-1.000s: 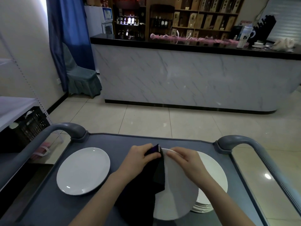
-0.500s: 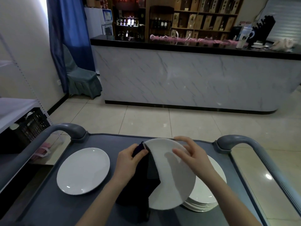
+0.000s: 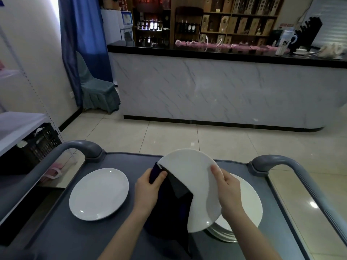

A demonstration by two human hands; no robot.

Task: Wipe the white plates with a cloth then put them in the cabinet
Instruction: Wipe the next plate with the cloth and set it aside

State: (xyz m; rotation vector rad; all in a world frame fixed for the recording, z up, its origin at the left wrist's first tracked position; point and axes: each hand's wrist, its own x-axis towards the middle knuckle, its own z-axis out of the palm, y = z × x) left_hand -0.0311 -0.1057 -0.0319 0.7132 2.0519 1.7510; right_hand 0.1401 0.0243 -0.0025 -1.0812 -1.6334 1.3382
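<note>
The person is holding a white plate (image 3: 195, 175) tilted up above the grey cart top (image 3: 56, 231), its broad side facing the camera. The left hand (image 3: 148, 188) is gripping a dark cloth (image 3: 169, 212) and pinching it over the plate's left rim. Its thumb is pressing on the near side, and its fingers are hidden behind the cloth. The rest of the cloth is hanging over the plate's lower left part and down toward the cart. The right hand (image 3: 228, 192) is clasping the plate's right rim, with the thumb lying on the near side and the fingers curling round the edge.

Just below and to the right of the held plate, a stack of white plates (image 3: 249, 203) is sitting on the cart. A single white plate (image 3: 99, 194) is lying flat on the left of the cart, well apart from both hands. The left handle (image 3: 82, 147) and the right handle (image 3: 270, 162) are curving up at the cart's far corners. Across the tiled floor, a marble-fronted bar counter (image 3: 225, 87) is standing on the far side, with a covered chair (image 3: 93, 87) and a blue curtain (image 3: 80, 34) to its left.
</note>
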